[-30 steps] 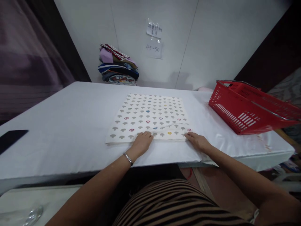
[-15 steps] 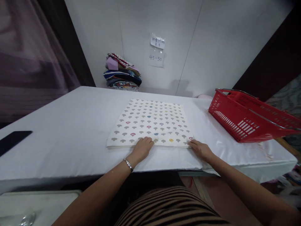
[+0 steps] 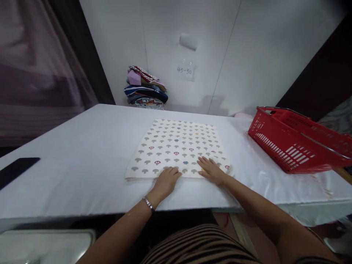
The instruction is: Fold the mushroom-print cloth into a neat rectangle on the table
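A folded white cloth [image 3: 165, 137] printed with grey, red, blue and yellow mushrooms lies flat in front of me. At its near edge my left hand [image 3: 166, 181] rests with the fingers laid over the fabric and the thumb to the right. A silver bracelet circles that wrist. My right hand [image 3: 213, 171] lies palm down on the near right part of the cloth, fingers spread, partly covering a yellow mushroom. The right near corner looks slightly rumpled beside the wrist.
A red plastic basket [image 3: 297, 146] with metal handles stands at the right on the white-covered table [image 3: 82, 157]. A stack of folded textiles [image 3: 147, 90] sits at the back wall. A dark flat object [image 3: 18, 169] lies at the left edge. Paper signs [image 3: 185, 70] hang on the wall.
My right hand has moved left from the cloth's near right corner onto its surface and spread its fingers. My left hand keeps its place at the near edge. The view has shifted slightly.
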